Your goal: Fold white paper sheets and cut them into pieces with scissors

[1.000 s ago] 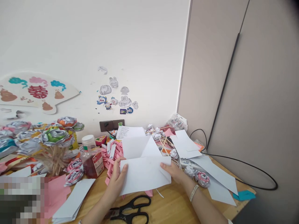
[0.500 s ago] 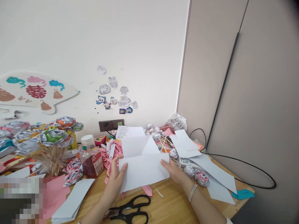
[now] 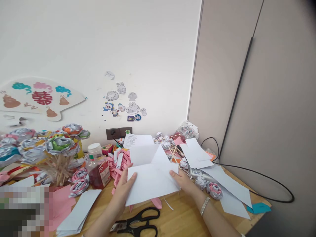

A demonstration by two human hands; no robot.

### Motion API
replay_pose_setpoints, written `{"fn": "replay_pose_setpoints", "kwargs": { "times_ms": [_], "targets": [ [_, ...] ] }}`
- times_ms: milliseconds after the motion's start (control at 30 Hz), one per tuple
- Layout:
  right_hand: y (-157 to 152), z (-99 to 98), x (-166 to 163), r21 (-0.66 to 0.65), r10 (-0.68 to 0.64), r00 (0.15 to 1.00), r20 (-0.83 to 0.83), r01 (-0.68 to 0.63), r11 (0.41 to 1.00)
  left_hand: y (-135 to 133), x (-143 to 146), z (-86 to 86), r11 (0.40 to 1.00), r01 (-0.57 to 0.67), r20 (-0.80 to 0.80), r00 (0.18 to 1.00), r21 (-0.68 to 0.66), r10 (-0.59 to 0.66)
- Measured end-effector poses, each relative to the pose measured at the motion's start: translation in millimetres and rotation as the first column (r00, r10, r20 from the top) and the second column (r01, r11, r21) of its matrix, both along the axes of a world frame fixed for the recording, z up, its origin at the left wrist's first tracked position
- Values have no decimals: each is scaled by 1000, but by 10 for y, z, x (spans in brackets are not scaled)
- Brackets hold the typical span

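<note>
A white sheet of paper (image 3: 153, 184) is held up over the table between my two hands. My left hand (image 3: 126, 184) grips its left edge, thumb on the near face and fingers behind. At the right edge, my right hand (image 3: 181, 179) pinches the sheet the same way. Behind it stands more white paper (image 3: 143, 154) with a slanted fold or edge; whether the two are joined I cannot tell. Below the sheet lie black-handled scissors (image 3: 139, 222) on the wooden table (image 3: 182, 217). Pink paper strips (image 3: 119, 164) are heaped just beyond my left hand.
Paper flowers on sticks (image 3: 59, 148) stand at the left, beside a bottle of reddish liquid (image 3: 97, 171). Folded white papers (image 3: 79, 210) lie front left. Loose white sheets (image 3: 229, 181) and a crumpled pink-white flower (image 3: 214, 190) are on the right. A black cable (image 3: 271, 197) loops past the table edge.
The view has shifted slightly, so everything sits a little lower and to the right. Both hands keep their hold on the paper, which is tilted a little differently.
</note>
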State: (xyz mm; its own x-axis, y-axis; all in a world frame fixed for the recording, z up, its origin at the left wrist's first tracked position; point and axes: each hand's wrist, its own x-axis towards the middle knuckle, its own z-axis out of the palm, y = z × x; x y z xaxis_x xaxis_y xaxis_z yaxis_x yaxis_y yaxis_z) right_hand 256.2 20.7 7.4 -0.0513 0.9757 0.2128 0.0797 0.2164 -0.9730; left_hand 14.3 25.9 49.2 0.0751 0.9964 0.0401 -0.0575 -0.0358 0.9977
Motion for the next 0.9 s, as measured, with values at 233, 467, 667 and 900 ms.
{"fn": "replay_pose_setpoints", "kwargs": {
  "times_ms": [233, 467, 667, 900],
  "targets": [
    [30, -2, -48, -11, -75, 994, -78, 74, 997, -69, 42, -40, 976, 120, 116, 988, -180, -100],
    [110, -62, -291, 14, -55, 988, 144, 53, 998, -20, -82, -110, 995, -59, 52, 997, -74, 63],
    [74, 127, -676, 167, -297, 856, 423, 249, 954, -12, -115, -239, 998, -51, 69, 996, 21, 50],
    [-85, 249, -1565, 170, -191, 625, 757, 94, 981, -70, -29, -336, 979, -85, -77, 992, 186, 100]
  ]
}}
